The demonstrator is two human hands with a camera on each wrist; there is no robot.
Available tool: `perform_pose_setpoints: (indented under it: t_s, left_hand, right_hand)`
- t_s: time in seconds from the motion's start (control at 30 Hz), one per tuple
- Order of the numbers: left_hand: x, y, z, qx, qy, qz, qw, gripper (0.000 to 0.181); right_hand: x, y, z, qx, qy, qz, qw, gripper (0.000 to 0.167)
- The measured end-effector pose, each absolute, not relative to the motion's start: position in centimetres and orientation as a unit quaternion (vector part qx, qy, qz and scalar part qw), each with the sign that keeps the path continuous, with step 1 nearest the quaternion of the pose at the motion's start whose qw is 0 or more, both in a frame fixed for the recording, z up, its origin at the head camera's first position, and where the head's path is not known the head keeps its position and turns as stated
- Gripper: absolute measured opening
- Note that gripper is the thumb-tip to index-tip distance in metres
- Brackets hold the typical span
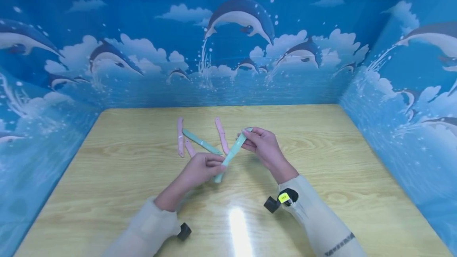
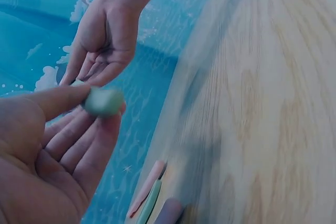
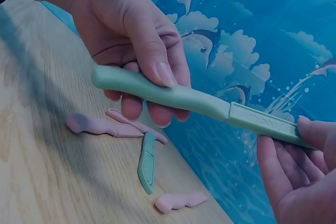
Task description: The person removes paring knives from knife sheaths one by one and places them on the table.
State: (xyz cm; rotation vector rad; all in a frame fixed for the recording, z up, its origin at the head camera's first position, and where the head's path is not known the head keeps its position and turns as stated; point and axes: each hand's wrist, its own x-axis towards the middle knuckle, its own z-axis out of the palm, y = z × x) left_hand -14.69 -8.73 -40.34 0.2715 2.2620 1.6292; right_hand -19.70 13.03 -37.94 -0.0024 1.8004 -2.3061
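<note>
Between both hands a light green knife [image 1: 233,150] in a matching sheath is held tilted above the table. My left hand [image 1: 200,169] grips its smooth handle [image 3: 157,92], thumb on top, and the rounded end sticks out past the fingers. Toward the far end, my right hand [image 1: 264,146] pinches the tip of the sheath [image 3: 257,119], which has raised marks on its side. No blade shows. On the table just beyond the left hand lie another green knife [image 1: 201,142] and three pink knives [image 1: 180,138], one of them partly hidden by that hand.
The wooden table [image 1: 321,150] ends at a blue dolphin-print curtain [image 1: 228,86] at the back and sides. A bright light reflection [image 1: 240,229] shows on the near part of the tabletop.
</note>
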Motion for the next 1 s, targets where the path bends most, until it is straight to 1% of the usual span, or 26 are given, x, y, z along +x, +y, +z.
perform_pose_setpoints:
  t_s: [0.13, 0.23, 0.4, 0.63, 0.87, 1.0]
  left_hand:
    - [-14.6, -8.3, -40.7, 0.106, 0.754, 0.614, 0.208, 0.038]
    - [-14.4, -7.9, -40.8, 0.101, 0.726, 0.637, 0.241, 0.039]
    - [-13.9, -7.6, -41.1, 0.096, 0.696, 0.657, 0.274, 0.033]
    - [-13.5, -7.2, -41.4, 0.114, 0.682, 0.663, 0.288, 0.032]
    - [-13.6, -7.4, -41.4, 0.107, 0.689, 0.655, 0.29, 0.03]
    - [-13.6, -7.4, -41.4, 0.095, 0.704, 0.648, 0.274, 0.036]
  right_hand:
    - [-19.8, 12.6, -37.6, 0.005, 0.618, -0.779, 0.11, 0.024]
    - [-19.8, 12.2, -37.5, 0.001, 0.628, -0.769, 0.119, 0.027]
    - [-19.7, 11.2, -37.6, -0.027, 0.648, -0.748, 0.145, 0.029]
    - [-19.7, 10.3, -37.5, -0.071, 0.648, -0.738, 0.176, 0.034]
    - [-19.7, 10.1, -37.5, -0.074, 0.66, -0.728, 0.168, 0.035]
    - [-19.8, 10.0, -37.6, -0.077, 0.664, -0.724, 0.168, 0.031]
